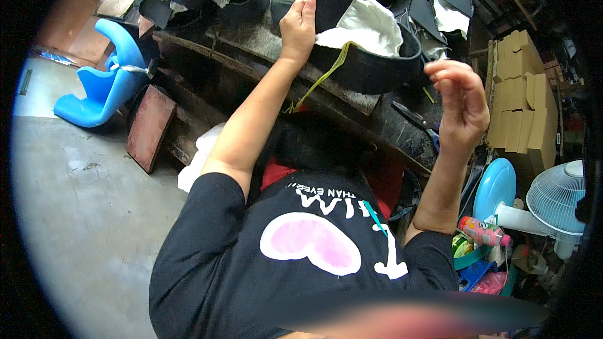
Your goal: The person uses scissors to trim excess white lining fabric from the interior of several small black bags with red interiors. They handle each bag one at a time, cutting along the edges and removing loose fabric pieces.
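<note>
left hand (299, 25) grips black piece (330, 5); right hand (457, 103) raised

Whatever the pinched fingers (440, 72) of the right hand (461, 110) hold, too small.

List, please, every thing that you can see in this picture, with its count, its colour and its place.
black padded piece: one, black, on the workbench, under the left hand
white lining cloth: one, white, inside the black piece
yellow strap: one, yellow-green, hanging over the bench edge
scissors: one, dark, on the bench near the right hand
cardboard boxes: several, tan, stacked at right
fan: one, white, lower right
plastic chair: one, blue, on the floor at left
left hand: gripping the black piece
right hand: raised, fingers pinched; whether they hold anything cannot be told
</note>
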`<move>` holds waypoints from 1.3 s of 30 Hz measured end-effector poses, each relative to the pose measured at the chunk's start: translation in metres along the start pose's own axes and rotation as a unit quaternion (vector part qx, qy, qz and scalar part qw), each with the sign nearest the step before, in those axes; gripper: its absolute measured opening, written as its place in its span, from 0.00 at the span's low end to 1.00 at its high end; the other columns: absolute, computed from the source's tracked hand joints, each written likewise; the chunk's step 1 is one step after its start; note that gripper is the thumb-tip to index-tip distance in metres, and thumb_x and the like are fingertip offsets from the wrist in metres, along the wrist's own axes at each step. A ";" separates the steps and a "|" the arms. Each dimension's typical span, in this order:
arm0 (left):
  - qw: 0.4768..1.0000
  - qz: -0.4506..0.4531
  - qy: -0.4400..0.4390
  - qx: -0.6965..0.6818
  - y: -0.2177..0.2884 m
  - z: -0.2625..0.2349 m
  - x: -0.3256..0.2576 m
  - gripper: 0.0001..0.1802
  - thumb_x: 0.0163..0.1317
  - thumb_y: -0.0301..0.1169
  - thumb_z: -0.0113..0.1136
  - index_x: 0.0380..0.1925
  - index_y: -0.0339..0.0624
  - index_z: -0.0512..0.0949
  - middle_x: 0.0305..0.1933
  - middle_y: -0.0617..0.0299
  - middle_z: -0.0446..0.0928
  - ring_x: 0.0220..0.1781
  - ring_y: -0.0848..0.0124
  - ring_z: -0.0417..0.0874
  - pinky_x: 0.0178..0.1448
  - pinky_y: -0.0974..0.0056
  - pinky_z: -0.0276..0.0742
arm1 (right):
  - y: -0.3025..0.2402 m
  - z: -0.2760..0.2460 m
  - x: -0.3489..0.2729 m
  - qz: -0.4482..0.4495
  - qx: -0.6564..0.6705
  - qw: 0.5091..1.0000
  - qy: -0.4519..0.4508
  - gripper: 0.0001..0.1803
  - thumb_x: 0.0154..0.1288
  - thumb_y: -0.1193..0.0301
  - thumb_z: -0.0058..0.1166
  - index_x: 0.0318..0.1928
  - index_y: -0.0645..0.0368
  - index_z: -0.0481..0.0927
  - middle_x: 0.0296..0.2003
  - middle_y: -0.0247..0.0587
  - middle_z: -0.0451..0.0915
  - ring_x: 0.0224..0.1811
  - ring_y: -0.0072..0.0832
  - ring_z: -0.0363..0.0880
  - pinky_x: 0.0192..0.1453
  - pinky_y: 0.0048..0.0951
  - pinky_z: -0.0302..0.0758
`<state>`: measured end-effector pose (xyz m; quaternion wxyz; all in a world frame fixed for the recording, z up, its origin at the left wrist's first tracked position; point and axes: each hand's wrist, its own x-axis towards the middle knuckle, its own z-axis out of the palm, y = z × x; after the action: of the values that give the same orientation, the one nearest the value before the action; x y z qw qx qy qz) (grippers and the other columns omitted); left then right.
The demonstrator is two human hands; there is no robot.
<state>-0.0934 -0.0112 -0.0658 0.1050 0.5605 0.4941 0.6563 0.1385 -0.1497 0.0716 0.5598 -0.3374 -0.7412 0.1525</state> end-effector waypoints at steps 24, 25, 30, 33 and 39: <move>0.999 -0.032 -0.011 0.017 -0.001 -0.006 0.012 0.21 0.73 0.41 0.50 0.28 0.34 0.74 0.20 0.61 0.68 0.25 0.72 0.66 0.32 0.63 0.67 | -0.091 -0.302 -0.127 -0.077 -0.105 0.835 0.534 0.15 0.65 0.68 0.44 0.42 0.69 0.74 0.14 0.31 0.56 0.16 0.22 0.54 0.22 0.29 0.53; 0.999 -0.049 -0.018 0.005 0.000 -0.005 0.014 0.21 0.73 0.41 0.50 0.28 0.34 0.74 0.20 0.63 0.66 0.25 0.74 0.64 0.31 0.64 0.66 | -0.098 -0.315 -0.149 -0.048 -0.226 0.816 0.530 0.15 0.66 0.68 0.42 0.41 0.69 0.74 0.14 0.32 0.56 0.16 0.22 0.54 0.22 0.29 0.53; 0.999 0.016 -0.013 -0.036 0.025 -0.001 0.019 0.18 0.72 0.40 0.53 0.30 0.35 0.75 0.21 0.67 0.65 0.25 0.78 0.63 0.29 0.68 0.64 | -0.006 -0.269 -0.312 0.337 -0.485 0.776 0.222 0.12 0.70 0.69 0.42 0.39 0.64 0.77 0.39 0.46 0.78 0.40 0.38 0.76 0.50 0.37 0.73; 0.995 0.094 -0.013 -0.009 0.050 -0.005 0.027 0.14 0.70 0.37 0.57 0.33 0.37 0.76 0.21 0.62 0.69 0.22 0.75 0.68 0.27 0.68 0.68 | 0.012 -0.184 -0.413 0.633 -0.351 0.627 -0.288 0.14 0.67 0.66 0.48 0.44 0.62 0.81 0.42 0.52 0.81 0.44 0.45 0.79 0.48 0.41 0.75; 0.914 0.351 -0.140 0.150 0.086 -0.027 0.072 0.08 0.62 0.34 0.63 0.32 0.41 0.77 0.28 0.56 0.78 0.27 0.57 0.81 0.30 0.61 0.75 | -0.003 -0.166 -0.354 0.641 -0.265 0.631 -0.348 0.13 0.60 0.67 0.59 0.44 0.58 0.85 0.39 0.53 0.84 0.43 0.48 0.83 0.50 0.42 0.77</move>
<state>-0.1057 -0.0179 0.0492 -0.1493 0.7929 0.3383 0.4843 0.3436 -0.4148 -0.1301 -0.0917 -0.7834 -0.4863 0.3759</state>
